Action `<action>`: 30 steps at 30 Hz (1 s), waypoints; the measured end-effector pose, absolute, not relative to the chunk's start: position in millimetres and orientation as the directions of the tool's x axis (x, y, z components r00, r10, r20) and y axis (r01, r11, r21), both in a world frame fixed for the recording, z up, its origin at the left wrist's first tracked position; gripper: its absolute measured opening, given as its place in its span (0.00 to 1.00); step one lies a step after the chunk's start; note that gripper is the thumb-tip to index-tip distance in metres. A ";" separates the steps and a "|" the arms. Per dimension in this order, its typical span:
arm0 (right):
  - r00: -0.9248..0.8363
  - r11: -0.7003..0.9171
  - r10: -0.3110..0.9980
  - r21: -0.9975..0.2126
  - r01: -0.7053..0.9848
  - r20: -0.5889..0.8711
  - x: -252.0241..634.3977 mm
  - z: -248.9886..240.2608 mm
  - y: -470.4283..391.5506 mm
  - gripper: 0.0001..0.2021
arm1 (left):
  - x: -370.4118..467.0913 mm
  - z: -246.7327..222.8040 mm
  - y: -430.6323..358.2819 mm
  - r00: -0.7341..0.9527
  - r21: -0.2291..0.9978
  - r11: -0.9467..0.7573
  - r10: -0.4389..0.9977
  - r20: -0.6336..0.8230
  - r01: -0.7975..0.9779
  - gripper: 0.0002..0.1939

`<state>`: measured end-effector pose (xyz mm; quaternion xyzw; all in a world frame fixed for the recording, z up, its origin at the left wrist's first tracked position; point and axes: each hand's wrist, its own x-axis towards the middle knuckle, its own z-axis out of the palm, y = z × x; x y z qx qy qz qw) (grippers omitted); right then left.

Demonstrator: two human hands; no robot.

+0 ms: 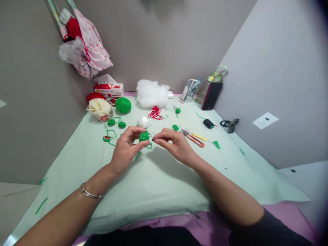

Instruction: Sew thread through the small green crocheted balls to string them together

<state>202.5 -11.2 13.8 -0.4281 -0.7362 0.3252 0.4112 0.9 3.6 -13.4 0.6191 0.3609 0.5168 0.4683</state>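
My left hand point(126, 145) pinches a small green crocheted ball point(144, 136) between thumb and fingers. Just to its right, my right hand point(173, 141) is closed, its fingertips around a thin dark needle-like thing point(151, 135) that points at the ball. Whether it is a needle or a thread is too fine to tell. A loop of green yarn point(149, 146) hangs below the ball. Behind my hands sits a ball of white yarn point(143, 122). Orange-handled thread snips point(196, 140) and a yellow-handled tool point(200, 137) lie right of my right hand.
Farther back are a green yarn ball point(123, 105), white stuffing point(152, 94), red yarn point(155, 113) and a tissue pack point(109, 89). A glass jar point(190, 91), a bottle point(203, 90) and a phone point(212, 96) stand back right, a black thread spool point(208, 123) nearer.
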 end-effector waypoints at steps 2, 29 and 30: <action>-0.300 0.418 0.894 -0.862 0.287 0.334 207.5 18.5 -11.1 0.06 | 0.4 -12.9 4.8 0.203 0.956 -0.293 0.934 0.293 -0.030 0.16; -0.515 0.034 0.844 -0.973 -0.230 0.151 226.9 22.9 -15.2 0.14 | -13.7 0.9 17.8 0.402 0.885 0.247 0.913 -0.076 -0.395 0.19; -0.475 0.026 0.869 -0.973 -0.231 0.136 225.1 21.1 -14.2 0.12 | -13.4 0.7 17.9 0.397 0.887 0.244 0.915 -0.075 -0.393 0.19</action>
